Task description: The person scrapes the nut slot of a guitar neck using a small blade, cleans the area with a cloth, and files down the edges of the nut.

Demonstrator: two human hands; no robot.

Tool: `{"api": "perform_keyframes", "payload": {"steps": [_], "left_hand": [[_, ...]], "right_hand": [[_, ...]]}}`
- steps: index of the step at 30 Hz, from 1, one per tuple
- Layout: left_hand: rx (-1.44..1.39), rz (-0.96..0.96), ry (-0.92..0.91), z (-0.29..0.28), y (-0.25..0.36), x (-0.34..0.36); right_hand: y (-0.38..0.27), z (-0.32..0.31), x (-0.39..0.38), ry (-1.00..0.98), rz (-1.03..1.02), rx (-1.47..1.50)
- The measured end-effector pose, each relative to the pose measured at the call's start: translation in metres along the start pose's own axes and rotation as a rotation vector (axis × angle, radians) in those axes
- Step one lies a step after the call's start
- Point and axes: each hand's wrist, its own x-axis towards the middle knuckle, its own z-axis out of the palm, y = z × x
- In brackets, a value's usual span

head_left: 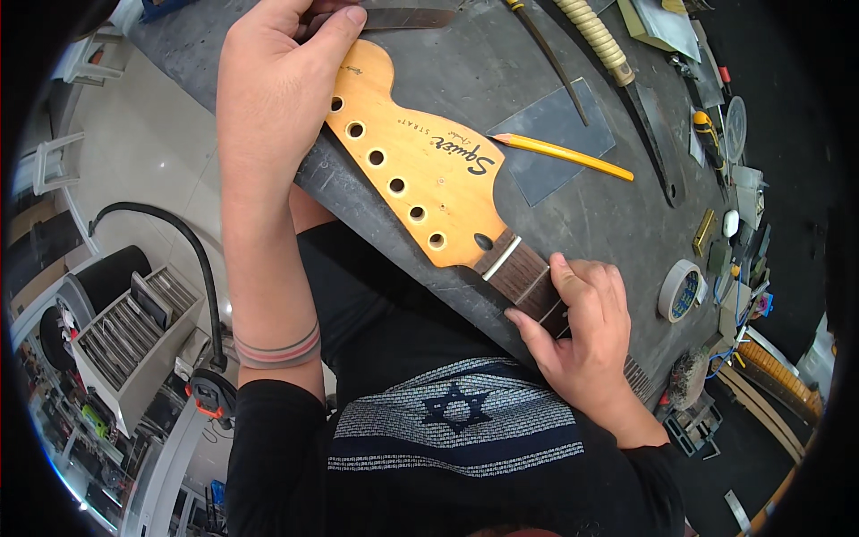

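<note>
Amber wood headstock (407, 157) lies just inside the worktop's (617, 224) near edge, its row of six holes facing that edge, tip off to the left. White nut (501, 259) and dark fretboard (521, 272) continue right along the same edge.

Right hand (586, 327): grip closed around the fretboard, thumb on the near side, fingers on the far side. Left hand (277, 85): over the headstock tip, narrow grip on a dark flat strip (412, 19); material can't be told.

Step in hand, my read: steadying the neck while handling the strip by the tip. Next move calls for a firm right grip and the strip kept clear of the finish.

Writing: large dark script across the headstock face, smaller script and block capitals beside it, tiny script near the tip, partly too small to read. Tape roll (668, 286) toward the worktop's right end has print inside its core, illegible.

Further in from the near edge: yellow pencil (573, 157), point right at the headstock's far side, lying across a grey sheet (537, 185). Beyond: thin file (552, 64), tool with a wrapped handle (598, 40).
</note>
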Motion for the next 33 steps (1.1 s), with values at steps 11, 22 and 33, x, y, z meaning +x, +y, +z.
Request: {"api": "perform_keyframes", "payload": {"steps": [11, 22, 33], "left_hand": [[0.155, 0.033, 0.027, -0.003, -0.012, 0.009], [-0.319, 0.077, 0.132, -0.037, -0.045, 0.011], [-0.462, -0.028, 0.797, -0.056, -0.151, -0.092]], "right_hand": [[-0.002, -0.002, -0.002, 0.027, 0.029, 0.036], [-0.005, -0.001, -0.006, 0.082, 0.029, 0.046], [-0.013, 0.008, -0.014, 0.104, 0.087, -0.042]]}}
